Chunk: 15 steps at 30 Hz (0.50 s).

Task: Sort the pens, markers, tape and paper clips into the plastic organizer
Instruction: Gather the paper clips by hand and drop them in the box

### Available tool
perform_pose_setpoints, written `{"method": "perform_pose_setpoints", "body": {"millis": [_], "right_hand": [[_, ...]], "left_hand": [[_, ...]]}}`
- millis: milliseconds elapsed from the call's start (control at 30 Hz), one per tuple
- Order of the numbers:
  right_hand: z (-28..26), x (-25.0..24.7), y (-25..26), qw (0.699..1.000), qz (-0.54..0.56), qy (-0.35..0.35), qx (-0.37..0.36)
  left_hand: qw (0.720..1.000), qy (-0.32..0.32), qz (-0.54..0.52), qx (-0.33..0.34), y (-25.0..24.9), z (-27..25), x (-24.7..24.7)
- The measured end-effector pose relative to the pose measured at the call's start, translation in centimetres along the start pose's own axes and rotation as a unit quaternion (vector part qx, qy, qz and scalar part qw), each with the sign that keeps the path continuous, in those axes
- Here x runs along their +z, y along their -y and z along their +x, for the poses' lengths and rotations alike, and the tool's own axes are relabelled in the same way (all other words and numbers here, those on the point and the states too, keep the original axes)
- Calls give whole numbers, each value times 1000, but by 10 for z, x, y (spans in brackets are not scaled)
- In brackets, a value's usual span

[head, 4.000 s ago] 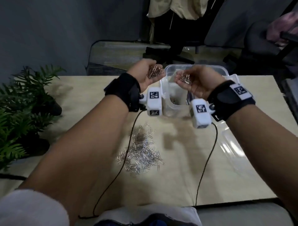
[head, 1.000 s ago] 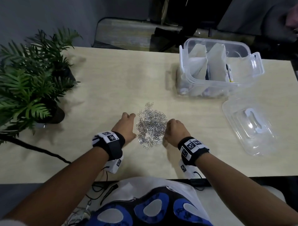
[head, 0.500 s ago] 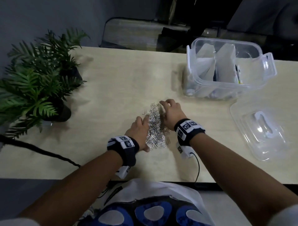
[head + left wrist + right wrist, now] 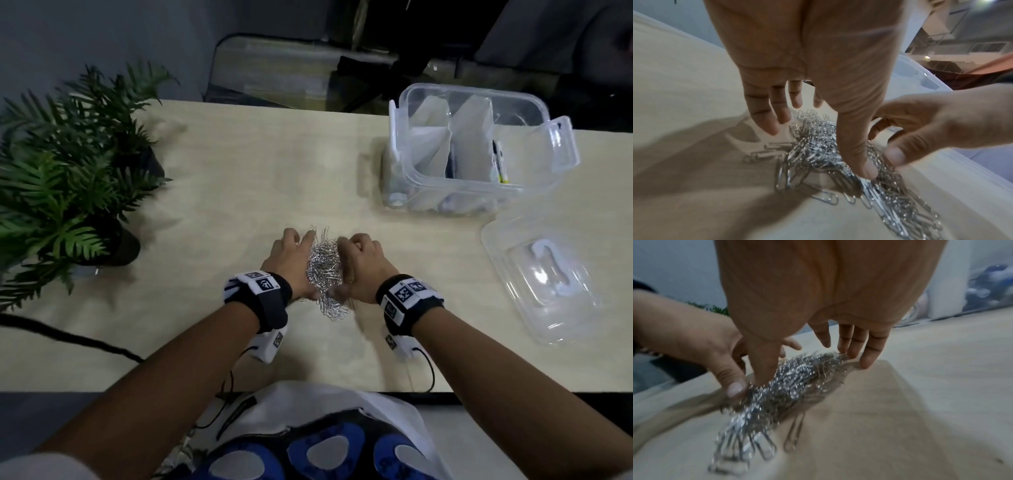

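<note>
While both hands meet at the middle of the counter point(image 4: 212, 192), the scene reads from left to right as follows.

Plant: a green fern-like plant point(image 4: 65, 164) in a dark pot stands at the counter's left edge, well apart from the hands.

Left hand: the left hand point(image 4: 291, 263) presses against the left side of the paper clips point(image 4: 324, 267), fingers nearly straight and slightly spread, thumb tip down in the heap in the left wrist view.

Paper clips: a silver heap is squeezed into a narrow ridge between the two hands on the counter, with a few loose clips lying beside it toward the near edge.

Right hand: the right hand point(image 4: 364, 265) cups the heap's right side, fingers extended with their tips at the far end of the ridge, thumb against the clips.

Organizer: the clear plastic organizer point(image 4: 479, 154) stands open at the far right, white dividers inside and a pen point(image 4: 499, 161) upright in one compartment.

Lid: the clear lid point(image 4: 544, 281) lies flat just in front of the organizer, at the counter's right edge.
</note>
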State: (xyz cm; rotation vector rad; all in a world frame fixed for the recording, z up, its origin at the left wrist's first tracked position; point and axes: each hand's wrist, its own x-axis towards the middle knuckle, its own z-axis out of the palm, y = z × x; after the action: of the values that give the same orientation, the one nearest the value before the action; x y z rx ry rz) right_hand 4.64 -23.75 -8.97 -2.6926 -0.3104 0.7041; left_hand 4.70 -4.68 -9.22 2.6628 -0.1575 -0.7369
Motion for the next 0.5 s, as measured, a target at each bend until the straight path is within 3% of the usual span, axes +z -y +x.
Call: {"method": "perform_pose_setpoints", "body": {"millis": [333, 500], "right_hand": [[12, 6, 10, 997, 59, -42, -15], [18, 0, -4, 987, 142, -60, 54]], "left_hand": [[999, -10, -26, 32, -6, 16, 1], [988, -61, -140, -26, 4, 20, 1]]}}
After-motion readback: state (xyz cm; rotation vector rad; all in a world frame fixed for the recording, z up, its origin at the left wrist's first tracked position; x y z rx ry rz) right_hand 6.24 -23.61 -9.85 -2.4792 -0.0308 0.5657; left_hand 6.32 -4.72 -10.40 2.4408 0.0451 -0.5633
